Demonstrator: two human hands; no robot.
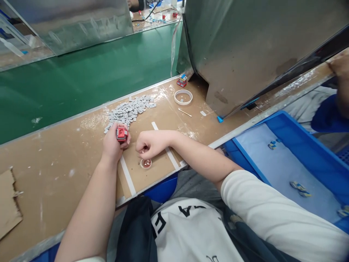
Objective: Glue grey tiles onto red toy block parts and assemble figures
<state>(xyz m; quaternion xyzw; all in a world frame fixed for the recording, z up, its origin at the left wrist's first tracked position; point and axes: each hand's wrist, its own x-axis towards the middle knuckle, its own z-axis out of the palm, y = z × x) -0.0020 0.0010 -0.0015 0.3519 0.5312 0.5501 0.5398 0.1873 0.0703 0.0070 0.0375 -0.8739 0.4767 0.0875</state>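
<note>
My left hand (pixel 111 145) is wrapped round a small red and grey toy block (pixel 121 134), its red face with a recessed square turned up. To the right of it, my right hand (pixel 155 141) is closed in a pinch just above a small round dish (pixel 146 165) of reddish-brown liquid. Whatever those pinched fingers hold is hidden. Beyond my left hand spreads a pile of small grey tiles (pixel 131 111). The dish rests on a cardboard sheet (pixel 136 174) with white tape strips.
A white tape ring (pixel 176 98), a cotton swab (pixel 185 112) and a red, blue and yellow toy (pixel 182 80) lie farther back. A metal housing (pixel 245 54) rises at right. A blue bin (pixel 283 118) holds several small toys. Torn cardboard (pixel 8 203) lies at left.
</note>
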